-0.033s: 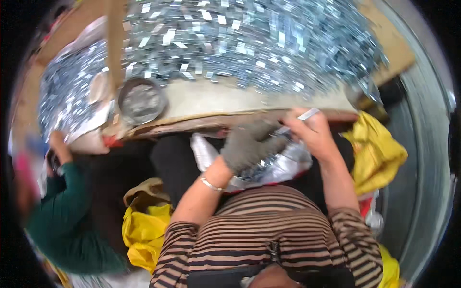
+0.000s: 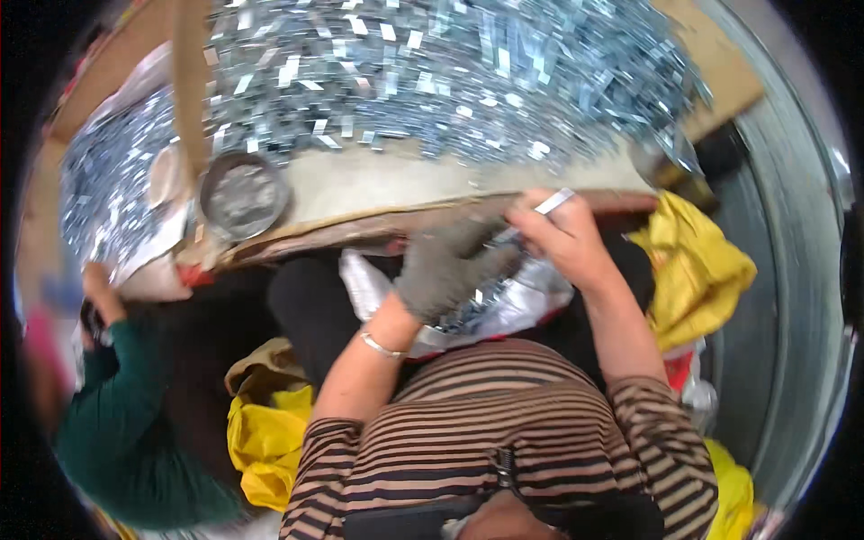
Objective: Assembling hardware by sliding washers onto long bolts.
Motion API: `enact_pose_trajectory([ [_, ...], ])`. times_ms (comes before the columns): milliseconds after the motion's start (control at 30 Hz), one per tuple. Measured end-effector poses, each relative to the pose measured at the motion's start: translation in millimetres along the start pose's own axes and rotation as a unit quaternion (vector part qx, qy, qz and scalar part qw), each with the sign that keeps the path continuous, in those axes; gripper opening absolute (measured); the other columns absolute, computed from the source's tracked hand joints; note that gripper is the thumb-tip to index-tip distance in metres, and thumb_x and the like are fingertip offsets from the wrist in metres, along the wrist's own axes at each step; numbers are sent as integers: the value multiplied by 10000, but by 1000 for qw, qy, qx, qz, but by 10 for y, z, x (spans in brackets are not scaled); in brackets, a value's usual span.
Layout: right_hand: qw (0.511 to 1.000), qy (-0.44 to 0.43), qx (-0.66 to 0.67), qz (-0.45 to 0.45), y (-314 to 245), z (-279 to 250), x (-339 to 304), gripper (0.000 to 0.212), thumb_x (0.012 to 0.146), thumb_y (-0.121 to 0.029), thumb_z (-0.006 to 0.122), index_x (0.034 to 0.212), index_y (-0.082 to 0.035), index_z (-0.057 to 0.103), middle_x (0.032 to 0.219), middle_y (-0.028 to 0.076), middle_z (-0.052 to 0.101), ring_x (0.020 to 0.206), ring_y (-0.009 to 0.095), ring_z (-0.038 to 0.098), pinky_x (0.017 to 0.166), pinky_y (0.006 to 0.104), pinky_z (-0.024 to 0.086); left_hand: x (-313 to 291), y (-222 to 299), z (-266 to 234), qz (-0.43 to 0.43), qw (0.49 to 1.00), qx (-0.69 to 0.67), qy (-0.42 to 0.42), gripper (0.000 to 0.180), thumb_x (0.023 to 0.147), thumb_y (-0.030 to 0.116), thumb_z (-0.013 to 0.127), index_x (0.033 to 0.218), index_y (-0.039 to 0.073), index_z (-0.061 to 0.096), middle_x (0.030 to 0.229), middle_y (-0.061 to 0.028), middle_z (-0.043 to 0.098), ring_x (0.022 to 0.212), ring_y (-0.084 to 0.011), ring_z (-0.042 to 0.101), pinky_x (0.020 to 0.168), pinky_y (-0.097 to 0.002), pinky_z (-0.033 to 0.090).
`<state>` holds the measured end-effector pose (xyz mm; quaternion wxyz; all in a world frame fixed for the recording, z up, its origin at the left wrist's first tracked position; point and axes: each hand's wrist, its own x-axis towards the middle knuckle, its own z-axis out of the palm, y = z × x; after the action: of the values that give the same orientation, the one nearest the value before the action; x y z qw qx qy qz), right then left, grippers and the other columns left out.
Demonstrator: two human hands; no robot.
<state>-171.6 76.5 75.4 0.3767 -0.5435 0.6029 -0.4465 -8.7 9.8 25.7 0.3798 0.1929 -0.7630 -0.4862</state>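
Note:
My right hand [image 2: 565,241], bare, is closed on a small flat shiny metal strip [image 2: 553,201] that sticks up past its fingers. Close against it on the left is my left hand [image 2: 445,274] in a grey work glove. Its fingers and thumb pinch a bluish piece [image 2: 506,236] that looks like another metal strip, partly hidden and blurred. Under both hands, a whitish plastic bag [image 2: 538,292] lies open on my lap with several loose strips in it. Ahead, a large heap of such strips [image 2: 405,81] covers the worktable [image 2: 360,184].
A round metal bowl [image 2: 243,196] stands at the table's left, beside an upright wooden divider [image 2: 189,90]. Beyond it lies a second strip heap [image 2: 117,171], near a co-worker in a green sleeve [image 2: 126,423]. Yellow bags [image 2: 697,270] lie at both my sides; a metal wall [image 2: 765,180] curves along the right.
The whole view has shifted slightly, so everything sits a little further left and mostly higher. Both hands keep the same hold, close together over the bag.

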Motion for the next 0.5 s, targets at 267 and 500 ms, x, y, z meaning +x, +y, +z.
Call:
enact_pose_trajectory([
  [267, 964, -121, 103, -211, -28, -96, -274, 163, 796, -107, 635, 706, 10, 566, 599, 63, 482, 546, 174, 459, 507, 294, 340, 84, 125, -183, -90, 923, -217, -306, 230, 656, 189, 784, 743, 25, 647, 661, -5, 584, 625, -78, 506, 581, -250, 424],
  [500, 968, -190, 85, -139, 66, -46, -259, 156, 803, -98, 633, 715, 6, 557, 618, 77, 479, 572, 192, 481, 533, 305, 355, 95, 43, -262, -59, 923, -142, -353, 227, 633, 161, 779, 741, 17, 640, 696, -38, 601, 658, -134, 541, 625, -281, 434],
])
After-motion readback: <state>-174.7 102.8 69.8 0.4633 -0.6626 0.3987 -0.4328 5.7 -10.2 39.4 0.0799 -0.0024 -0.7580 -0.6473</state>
